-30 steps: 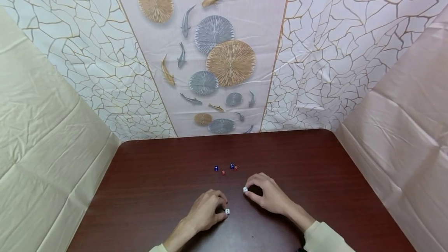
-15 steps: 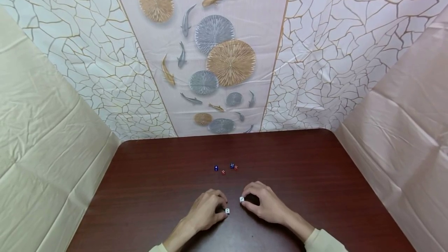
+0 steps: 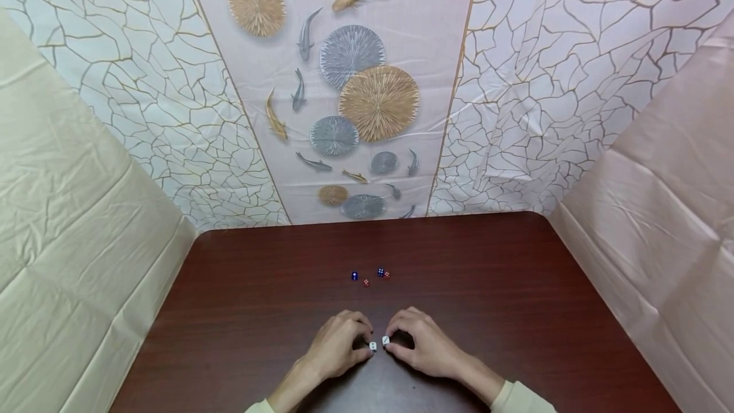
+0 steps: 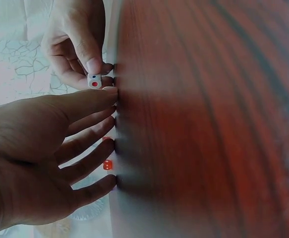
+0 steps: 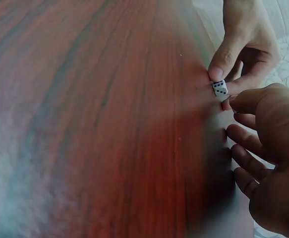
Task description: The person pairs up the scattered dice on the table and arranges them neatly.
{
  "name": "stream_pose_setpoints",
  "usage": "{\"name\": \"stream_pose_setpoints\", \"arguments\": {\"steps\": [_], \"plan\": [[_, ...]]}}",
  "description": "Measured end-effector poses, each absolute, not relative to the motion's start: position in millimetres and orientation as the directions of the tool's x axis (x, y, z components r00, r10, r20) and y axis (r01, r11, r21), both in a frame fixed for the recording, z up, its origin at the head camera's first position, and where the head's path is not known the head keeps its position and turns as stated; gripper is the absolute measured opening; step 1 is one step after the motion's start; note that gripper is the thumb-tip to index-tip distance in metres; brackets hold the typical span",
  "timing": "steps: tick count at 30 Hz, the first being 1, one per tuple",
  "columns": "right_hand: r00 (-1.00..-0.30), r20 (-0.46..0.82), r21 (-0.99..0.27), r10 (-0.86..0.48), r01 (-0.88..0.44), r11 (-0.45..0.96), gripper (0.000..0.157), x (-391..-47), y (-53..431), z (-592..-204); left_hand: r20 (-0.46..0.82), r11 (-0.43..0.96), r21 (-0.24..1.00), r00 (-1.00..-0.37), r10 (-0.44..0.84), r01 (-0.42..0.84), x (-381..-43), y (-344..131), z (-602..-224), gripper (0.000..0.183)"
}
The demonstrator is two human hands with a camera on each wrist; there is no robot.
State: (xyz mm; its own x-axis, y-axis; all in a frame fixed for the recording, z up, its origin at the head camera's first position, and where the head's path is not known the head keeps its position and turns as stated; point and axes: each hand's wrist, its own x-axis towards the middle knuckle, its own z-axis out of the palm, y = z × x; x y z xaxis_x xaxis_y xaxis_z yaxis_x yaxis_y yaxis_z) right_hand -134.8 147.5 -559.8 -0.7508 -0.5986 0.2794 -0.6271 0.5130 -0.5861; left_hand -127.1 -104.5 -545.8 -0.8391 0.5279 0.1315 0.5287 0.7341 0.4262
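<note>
Near the front middle of the table, my left hand (image 3: pixel 339 344) pinches a white die (image 3: pixel 373 346) between thumb and fingers, right at the tabletop. Just across from it, my right hand (image 3: pixel 423 343) pinches a second white die (image 3: pixel 386 340). A narrow gap parts the two dice in the head view. The right hand's die (image 4: pixel 94 81) shows a red pip in the left wrist view. In the right wrist view, the left hand's die (image 5: pixel 219 88) turns faces with dark pips. The other fingers of both hands reach down to the wood.
Beyond the hands lie two blue dice (image 3: pixel 354 276) and two red dice (image 3: pixel 366 283) on the dark brown table (image 3: pixel 258 292). One blue die and one red die sit close together. Patterned cloth (image 3: pixel 367 164) hangs behind the table, with plain cloth at both sides.
My right hand has brought its white die leftward and nearer to me, up beside the left hand's die. The left hand and the coloured dice have kept their places.
</note>
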Motion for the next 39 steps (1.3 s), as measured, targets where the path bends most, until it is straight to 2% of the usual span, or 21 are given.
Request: {"name": "stream_pose_setpoints", "arguments": {"steps": [14,39], "plan": [[-0.792,0.248,-0.6,-0.558,-0.578,0.553,0.01,-131.2,139.5,-568.9,0.128,0.731,0.44,-0.842,0.524,0.522,-129.4,-105.2,-547.4,0.01],[-0.786,0.326,-0.546,-0.526,-0.611,0.574,0.016,-128.2,132.4,-573.4,0.128,0.734,0.446,-0.849,0.513,0.511,-126.8,-104.2,-546.2,0.013]]}}
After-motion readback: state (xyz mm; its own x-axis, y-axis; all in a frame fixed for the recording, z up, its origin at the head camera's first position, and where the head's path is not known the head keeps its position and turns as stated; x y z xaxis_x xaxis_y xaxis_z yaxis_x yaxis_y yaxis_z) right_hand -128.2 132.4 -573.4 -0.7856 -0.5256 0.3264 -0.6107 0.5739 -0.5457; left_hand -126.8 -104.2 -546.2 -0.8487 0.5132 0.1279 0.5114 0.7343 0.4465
